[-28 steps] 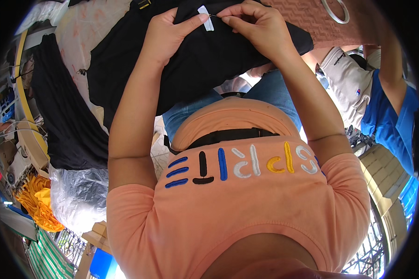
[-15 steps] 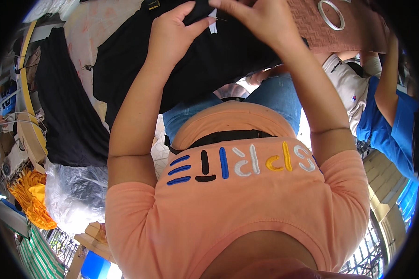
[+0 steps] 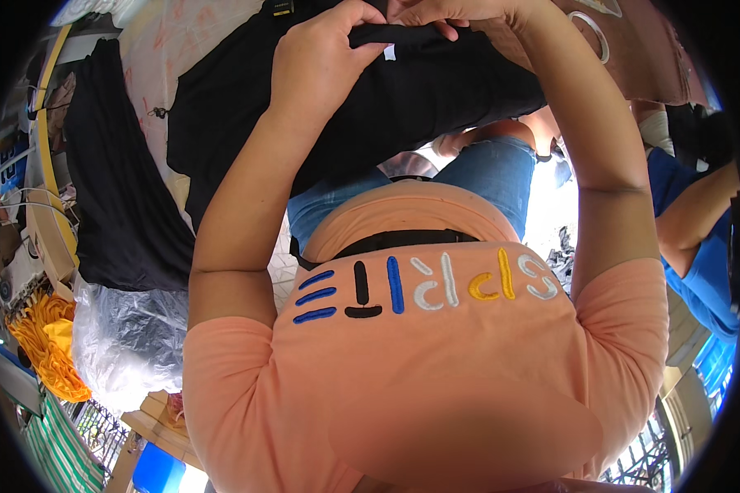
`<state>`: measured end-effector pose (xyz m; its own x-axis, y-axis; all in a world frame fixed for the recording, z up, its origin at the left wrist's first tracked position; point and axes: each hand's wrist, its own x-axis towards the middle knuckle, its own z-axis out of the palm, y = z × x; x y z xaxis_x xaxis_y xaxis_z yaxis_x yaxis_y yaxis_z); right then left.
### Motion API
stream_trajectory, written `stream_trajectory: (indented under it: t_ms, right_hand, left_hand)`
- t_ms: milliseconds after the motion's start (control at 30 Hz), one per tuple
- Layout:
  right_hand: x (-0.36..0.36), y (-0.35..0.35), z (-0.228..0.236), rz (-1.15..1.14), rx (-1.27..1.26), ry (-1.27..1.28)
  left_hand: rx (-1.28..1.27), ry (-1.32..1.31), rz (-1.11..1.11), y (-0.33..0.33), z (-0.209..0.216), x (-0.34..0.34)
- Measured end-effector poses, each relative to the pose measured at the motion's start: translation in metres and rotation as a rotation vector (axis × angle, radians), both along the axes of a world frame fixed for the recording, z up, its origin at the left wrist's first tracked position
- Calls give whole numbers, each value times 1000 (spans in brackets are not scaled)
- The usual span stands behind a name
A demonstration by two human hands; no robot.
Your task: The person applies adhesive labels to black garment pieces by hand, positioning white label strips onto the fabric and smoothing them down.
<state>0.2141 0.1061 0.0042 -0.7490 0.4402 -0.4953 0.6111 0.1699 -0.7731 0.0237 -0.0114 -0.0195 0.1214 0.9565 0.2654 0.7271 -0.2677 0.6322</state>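
A black garment (image 3: pixel 436 103) lies over the table edge and hangs toward my lap. At its far part, my left hand (image 3: pixel 325 53) pinches a raised fold of the cloth between thumb and fingers. My right hand (image 3: pixel 469 15) meets it there, fingers closed on the same fold, partly cut off by the top edge of the picture. Just below the fold a small white label (image 3: pixel 390 52) shows. A dark neck tag (image 3: pixel 282 8) sits at the garment's far left. Whatever is between my right fingertips besides cloth is hidden.
Left of the garment, another black cloth (image 3: pixel 127 181) drapes off the pale table cover (image 3: pixel 152 57). Below it are a clear plastic bag (image 3: pixel 127 345) and orange cloth (image 3: pixel 45 333). A white ring (image 3: pixel 590 37) lies on a brown surface (image 3: pixel 645 57). A person in blue (image 3: pixel 695 263) is at right.
My right hand has come down onto the cloth beside my left, its elbow swinging outward. A fold now covers part of the white label; the thin needle-like thing by my left fingertips no longer shows.
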Motion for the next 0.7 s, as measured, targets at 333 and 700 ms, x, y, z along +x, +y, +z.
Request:
stream_trajectory:
  t_ms: [333, 700]
  right_hand:
    - [-3, 34, -14, -652, -64, 461]
    - [21, 73, -25, -845, 126, 641]
  left_hand:
    - [-471, -352, -85, 12, -22, -24]
    - [-577, -505, -81, 4, -1, -16]
